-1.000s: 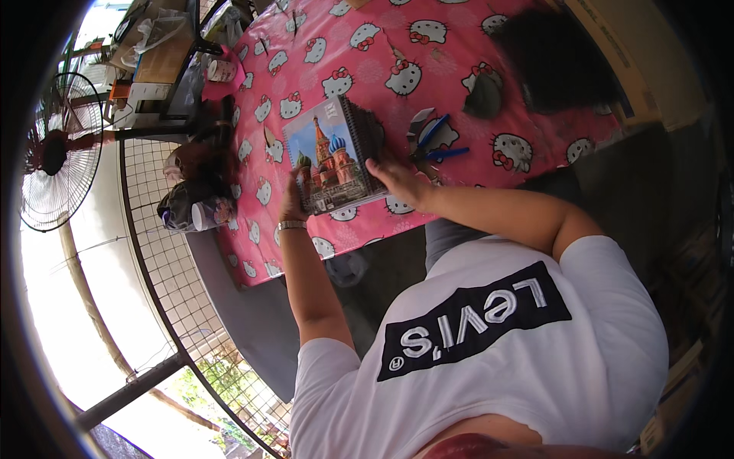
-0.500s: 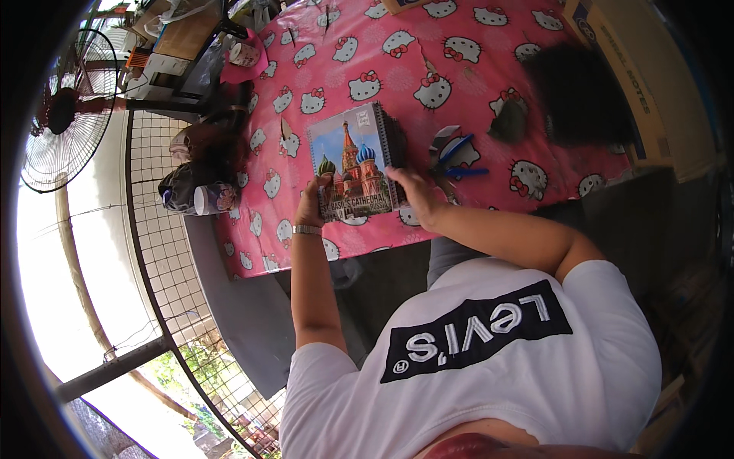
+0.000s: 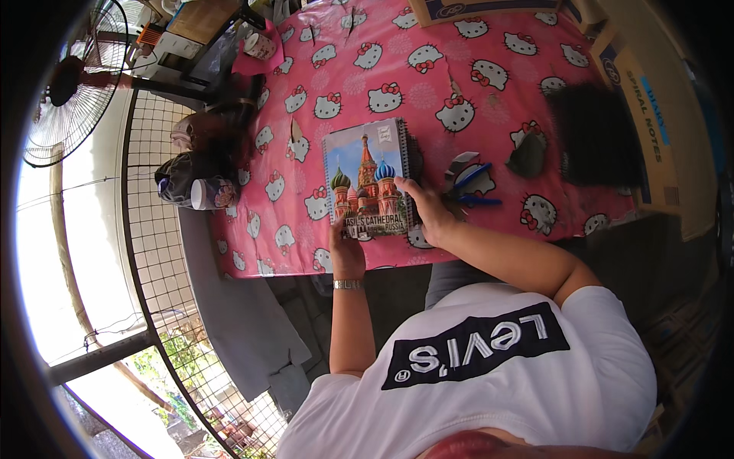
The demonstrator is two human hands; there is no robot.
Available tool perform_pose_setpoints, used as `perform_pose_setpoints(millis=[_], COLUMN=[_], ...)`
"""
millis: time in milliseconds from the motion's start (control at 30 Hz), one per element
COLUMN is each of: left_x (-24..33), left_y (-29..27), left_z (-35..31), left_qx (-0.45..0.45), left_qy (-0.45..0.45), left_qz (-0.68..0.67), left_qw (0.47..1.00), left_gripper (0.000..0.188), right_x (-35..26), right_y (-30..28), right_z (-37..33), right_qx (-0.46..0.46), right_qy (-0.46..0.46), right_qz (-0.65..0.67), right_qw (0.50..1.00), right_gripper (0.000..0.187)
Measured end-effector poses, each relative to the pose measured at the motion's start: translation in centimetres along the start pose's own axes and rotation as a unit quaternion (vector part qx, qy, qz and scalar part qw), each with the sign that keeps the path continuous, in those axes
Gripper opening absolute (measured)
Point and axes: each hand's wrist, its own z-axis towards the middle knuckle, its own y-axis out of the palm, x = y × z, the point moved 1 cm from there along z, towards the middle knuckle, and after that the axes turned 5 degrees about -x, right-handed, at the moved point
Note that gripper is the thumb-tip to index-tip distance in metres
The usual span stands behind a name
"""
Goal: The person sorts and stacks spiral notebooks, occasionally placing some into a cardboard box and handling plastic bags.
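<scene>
A spiral notebook point(image 3: 365, 164), its cover printed with a colourful domed cathedral, lies on top of what looks like a stack with a dark edge showing at the right. My left hand point(image 3: 348, 252) grips its lower left corner, the thumb against the cover and the other fingers partly hidden. At the right edge, my right hand point(image 3: 430, 213) holds the notebook by its wire-bound side, one digit resting on the cover. Just right of that hand, two slender blue pieces point(image 3: 475, 200) lie beside a grey bit; their kind is unclear.
A pink cartoon-cat tablecloth point(image 3: 420, 92) covers the table. Toward the right are a dark green scrap point(image 3: 526, 157), a fuzzy black patch point(image 3: 592, 138) and a cardboard box point(image 3: 650, 145). Along the left stand a lidded jar point(image 3: 210, 194), a black bag point(image 3: 180, 176), a cup point(image 3: 260, 46) and a fan point(image 3: 73, 80).
My left hand has slid from the notebook's left side down to its lower left corner. My right hand has come further over the right edge. The whole view has shifted slightly.
</scene>
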Motion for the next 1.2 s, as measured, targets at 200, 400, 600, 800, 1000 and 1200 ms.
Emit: perform_pose_setpoints(millis=[200, 400, 600, 800, 1000, 1200], left_x=[1.9, 5.3, 4.3, 3.1, 0.5, 4.5], left_y=[-0.2, -2.0, 1.5, 1.9, -1.6, 0.0], left_z=[1.5, 4.5, 2.8, -8.3, -9.3, -4.2], left_qx=[-0.011, -0.091, -0.144, -0.188, -0.05, -0.15], left_qy=[-0.055, -0.211, -0.222, -0.252, -0.265, -0.1], left_qz=[0.046, 0.086, 0.046, 0.078, -0.123, 0.055], left_qw=[0.997, 0.969, 0.963, 0.946, 0.955, 0.982], left_gripper=[0.034, 0.034, 0.047, 0.088, 0.044, 0.035], right_x=[-1.6, -2.4, -4.2, -1.3, -2.9, -7.1], right_y=[0.3, -1.6, -0.9, -3.5, -1.0, -0.8], right_z=[1.0, 4.2, 2.9, -5.2, -8.8, -4.0], right_qx=[0.001, -0.012, -0.074, -0.1, -0.151, -0.26], right_qy=[0.036, 0.087, 0.1, 0.206, 0.171, -0.065], right_qz=[-0.022, -0.059, -0.151, -0.147, -0.228, -0.427], right_qw=[0.999, 0.994, 0.981, 0.962, 0.947, 0.863], right_gripper=[0.065, 0.099, 0.076, 0.062, 0.073, 0.102])
